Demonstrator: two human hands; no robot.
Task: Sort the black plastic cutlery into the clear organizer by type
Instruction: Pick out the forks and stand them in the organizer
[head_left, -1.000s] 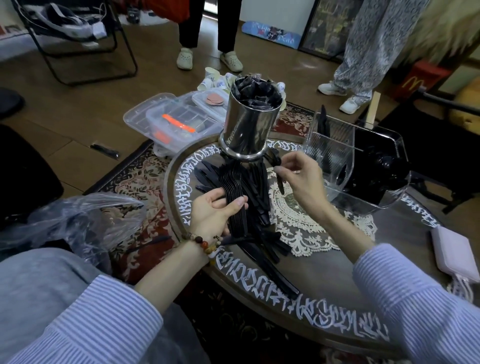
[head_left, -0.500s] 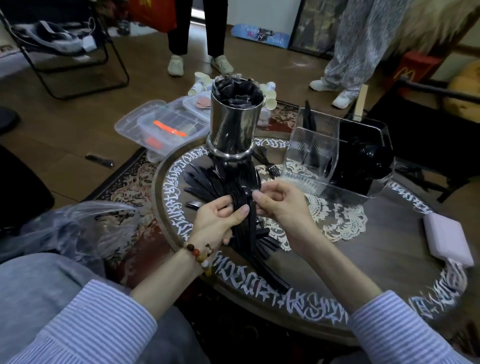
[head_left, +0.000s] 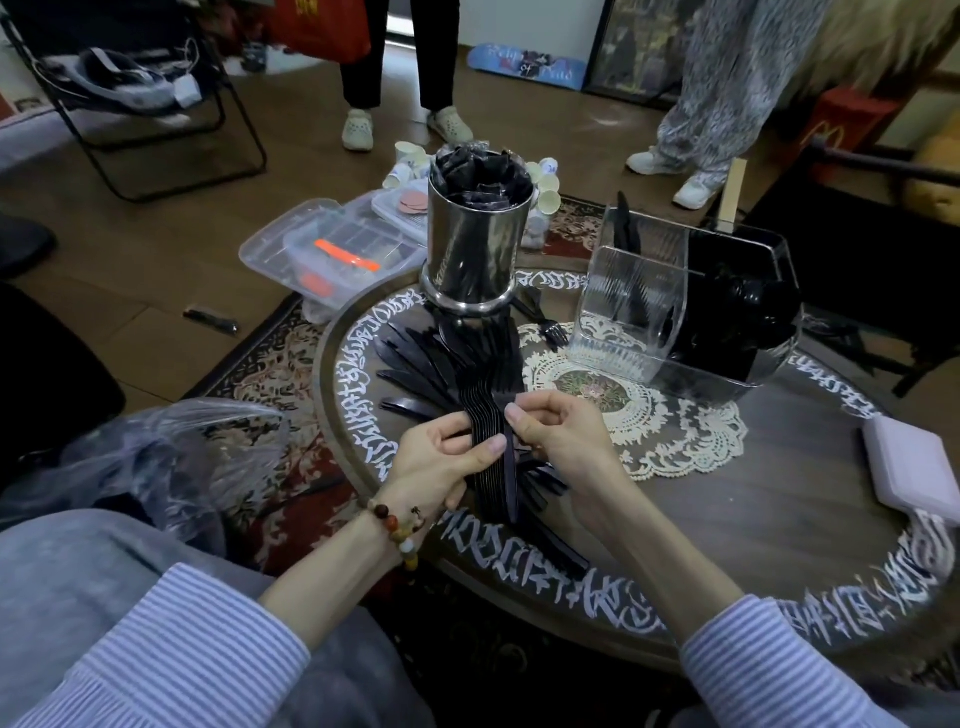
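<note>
Over the round table's near edge, my left hand gripped a stack of black forks, while my right hand pinched one fork against its side. Beyond lay loose cutlery, and the clear organizer stood to the right.

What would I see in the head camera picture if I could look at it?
Two hands, left hand and right hand, hold a stack of black plastic forks over a round table. A clear organizer stands behind.
</note>
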